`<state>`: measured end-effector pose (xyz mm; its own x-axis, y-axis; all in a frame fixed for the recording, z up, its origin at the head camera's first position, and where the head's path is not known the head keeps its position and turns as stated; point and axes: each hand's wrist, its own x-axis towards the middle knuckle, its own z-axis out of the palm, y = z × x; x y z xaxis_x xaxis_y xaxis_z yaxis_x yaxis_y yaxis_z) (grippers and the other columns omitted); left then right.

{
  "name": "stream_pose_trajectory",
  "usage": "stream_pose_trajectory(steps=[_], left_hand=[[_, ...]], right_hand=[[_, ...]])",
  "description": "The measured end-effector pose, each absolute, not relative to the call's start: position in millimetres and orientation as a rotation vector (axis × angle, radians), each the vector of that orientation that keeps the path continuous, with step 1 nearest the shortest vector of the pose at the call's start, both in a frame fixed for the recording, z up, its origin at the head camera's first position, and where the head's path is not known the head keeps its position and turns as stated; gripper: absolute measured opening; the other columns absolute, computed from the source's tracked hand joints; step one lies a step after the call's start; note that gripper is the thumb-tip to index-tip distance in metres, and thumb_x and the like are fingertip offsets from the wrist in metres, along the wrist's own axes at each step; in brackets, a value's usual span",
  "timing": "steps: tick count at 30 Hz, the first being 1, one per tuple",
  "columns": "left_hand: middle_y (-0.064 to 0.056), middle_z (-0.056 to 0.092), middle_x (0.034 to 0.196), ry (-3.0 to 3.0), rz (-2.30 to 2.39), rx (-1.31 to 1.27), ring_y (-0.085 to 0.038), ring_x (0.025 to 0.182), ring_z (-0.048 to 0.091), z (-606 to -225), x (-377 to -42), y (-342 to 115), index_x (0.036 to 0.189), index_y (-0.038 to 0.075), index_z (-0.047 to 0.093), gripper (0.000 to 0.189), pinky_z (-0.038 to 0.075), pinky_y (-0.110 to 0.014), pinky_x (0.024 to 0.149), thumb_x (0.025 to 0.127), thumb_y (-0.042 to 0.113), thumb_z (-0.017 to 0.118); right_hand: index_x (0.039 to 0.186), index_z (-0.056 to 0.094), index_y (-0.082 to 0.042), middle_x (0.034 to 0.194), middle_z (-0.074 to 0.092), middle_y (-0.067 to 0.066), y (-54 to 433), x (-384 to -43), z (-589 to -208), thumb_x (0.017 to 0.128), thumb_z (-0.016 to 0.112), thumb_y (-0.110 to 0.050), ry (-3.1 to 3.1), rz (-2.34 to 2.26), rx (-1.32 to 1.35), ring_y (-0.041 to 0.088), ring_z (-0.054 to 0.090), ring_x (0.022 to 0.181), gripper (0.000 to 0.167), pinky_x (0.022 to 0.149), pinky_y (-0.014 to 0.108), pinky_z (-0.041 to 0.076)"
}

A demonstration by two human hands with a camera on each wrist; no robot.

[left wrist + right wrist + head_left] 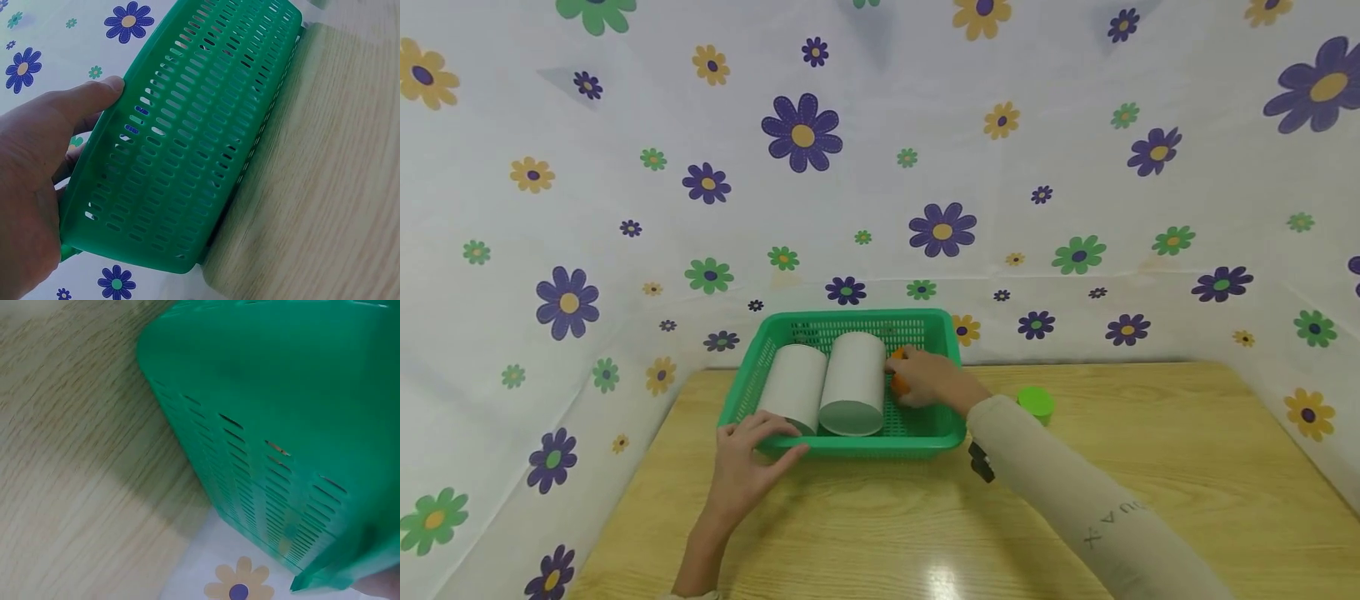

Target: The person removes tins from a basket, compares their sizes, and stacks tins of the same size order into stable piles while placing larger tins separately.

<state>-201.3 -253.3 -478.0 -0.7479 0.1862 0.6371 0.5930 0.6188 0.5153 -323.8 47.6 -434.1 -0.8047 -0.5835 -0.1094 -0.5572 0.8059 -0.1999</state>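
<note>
A green slotted plastic basket (880, 444) stands on the wooden table with two white cylinders, a left one (793, 383) and a right one (853, 379), lying side by side in it. My left hand (748, 467) grips the basket's front left rim; in the left wrist view the thumb lies over the rim and the other fingers go behind it. Inside the basket, right of the cylinders, my right hand (928, 379) holds an orange object (899, 383). Fingers cover much of it, so its kind cannot be told. The right wrist view shows mainly the basket's outer wall (269, 394).
A bright green round object (1036, 403) sits on the wooden table (1150, 450), right of the basket and beside my right sleeve (1075, 492). Behind the table hangs a white cloth (880, 192) with printed flowers.
</note>
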Motion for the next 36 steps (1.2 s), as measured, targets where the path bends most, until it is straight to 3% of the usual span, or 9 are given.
stream_pose_trajectory(steps=[12, 19, 26, 36], left_hand=[[0.012, 0.068, 0.097, -2.305, -1.008, -0.630, -0.012, 0.092, 0.062, -476, -200, -252, 0.093, 0.024, 0.074, 0.024, 0.021, -0.041, 0.081, 0.078, 0.018, 0.091], [0.013, 0.068, 0.098, -2.321, -1.006, -0.621, -0.011, 0.094, 0.062, -477, -201, -254, 0.094, 0.024, 0.074, 0.024, 0.021, -0.041, 0.082, 0.078, 0.018, 0.091], [0.012, 0.068, 0.097, -2.311, -0.992, -0.623, -0.012, 0.093, 0.062, -479, -201, -255, 0.093, 0.024, 0.074, 0.024, 0.022, -0.042, 0.081, 0.078, 0.018, 0.091], [0.015, 0.068, 0.095, -2.298, -0.992, -0.614, -0.011, 0.091, 0.062, -480, -202, -254, 0.091, 0.029, 0.074, 0.024, 0.022, -0.043, 0.080, 0.078, 0.019, 0.091]], right_hand=[[0.132, 0.062, -0.008, 0.138, 0.053, 0.021, 46, -320, -435, 0.091, 0.079, -0.017, 2.833, -0.169, -0.966, 0.034, 0.062, 0.106, 0.045, 0.090, 0.046, 0.053], [0.122, 0.064, -0.009, 0.123, 0.059, 0.016, 46, -320, -437, 0.089, 0.080, -0.015, 2.847, -0.178, -1.011, 0.030, 0.060, 0.098, 0.037, 0.087, 0.044, 0.053], [0.129, 0.064, -0.009, 0.126, 0.058, 0.014, 47, -316, -432, 0.087, 0.082, -0.014, 2.848, -0.278, -1.015, 0.028, 0.057, 0.101, 0.045, 0.088, 0.043, 0.051], [0.123, 0.066, -0.007, 0.122, 0.060, 0.013, 61, -305, -419, 0.089, 0.081, -0.017, 2.856, -0.440, -1.095, 0.028, 0.056, 0.100, 0.039, 0.089, 0.042, 0.051]])
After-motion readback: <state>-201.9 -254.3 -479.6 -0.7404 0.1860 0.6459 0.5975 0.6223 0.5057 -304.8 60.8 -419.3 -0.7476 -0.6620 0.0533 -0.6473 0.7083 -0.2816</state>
